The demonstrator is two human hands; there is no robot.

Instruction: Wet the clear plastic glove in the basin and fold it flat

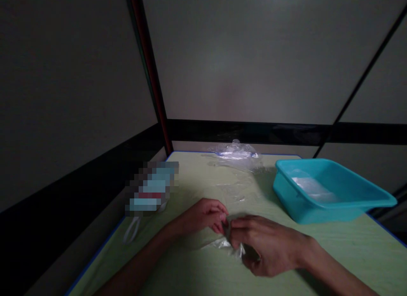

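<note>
Head view: left fingers [217, 216] and right fingers [239, 231] pinch crinkled, shiny, see-through plastic [222, 244].

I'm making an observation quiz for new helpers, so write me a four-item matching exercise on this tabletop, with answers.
Things:
1. Basin
2. Nearest plastic film
3. Bunched plastic
4. Table cover

Places or colours:
A. At the table's far edge
B. Pale green
C. Turquoise
D. At the fingers of the left hand and right hand

Pairs: 1-C, 2-D, 3-A, 4-B

Clear plastic film [221, 244]; crumpled, glossy
</note>
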